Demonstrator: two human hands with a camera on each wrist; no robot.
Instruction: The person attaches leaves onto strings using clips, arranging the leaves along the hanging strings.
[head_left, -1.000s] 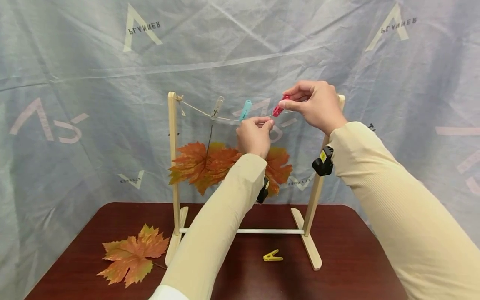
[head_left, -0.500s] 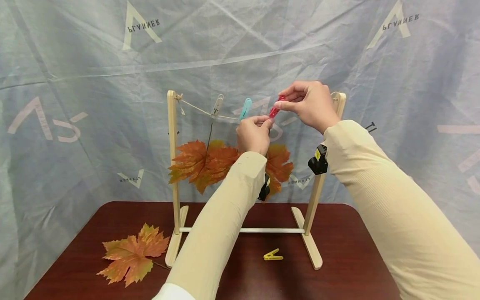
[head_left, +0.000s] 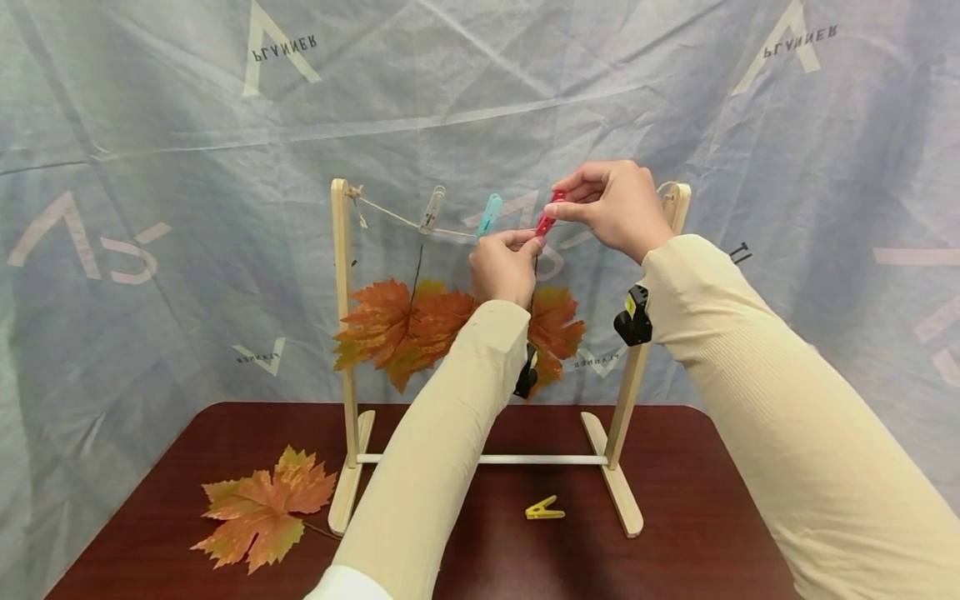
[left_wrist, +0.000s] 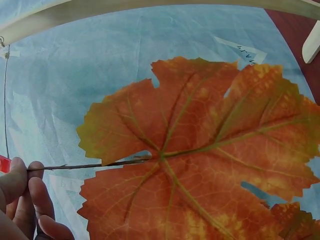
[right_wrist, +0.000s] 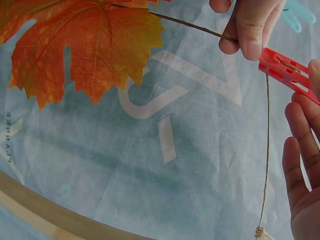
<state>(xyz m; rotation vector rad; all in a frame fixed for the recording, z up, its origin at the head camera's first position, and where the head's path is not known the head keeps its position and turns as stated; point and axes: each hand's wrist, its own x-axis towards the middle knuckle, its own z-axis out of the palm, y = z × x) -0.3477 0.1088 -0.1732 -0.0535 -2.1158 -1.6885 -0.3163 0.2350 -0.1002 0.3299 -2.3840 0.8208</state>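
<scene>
My left hand [head_left: 504,268] pinches the thin dark stem of an orange artificial leaf [left_wrist: 200,125] between thumb and fingers, up at the string [right_wrist: 267,150]. The leaf hangs below that hand. My right hand [head_left: 618,207] pinches the upper end of a red clothespin [right_wrist: 287,72], whose lower end is over the string, right against the left fingertips. Whether the pin's tips have the stem between them is hidden by the fingers. Further left on the string are a blue clothespin [head_left: 490,215] and a clear clothespin [head_left: 432,208], with orange leaves [head_left: 390,329] hanging below.
The string runs between the posts of a wooden frame [head_left: 342,317] standing on a dark red table [head_left: 555,558]. A yellow clothespin [head_left: 545,508] lies between the frame's feet. Another leaf [head_left: 266,508] lies at the left. Grey printed cloth [head_left: 187,250] hangs behind.
My right hand has moved left and slightly down, bringing the red clothespin onto the string against the left fingertips. The left hand keeps its hold on the stem, nearly still.
</scene>
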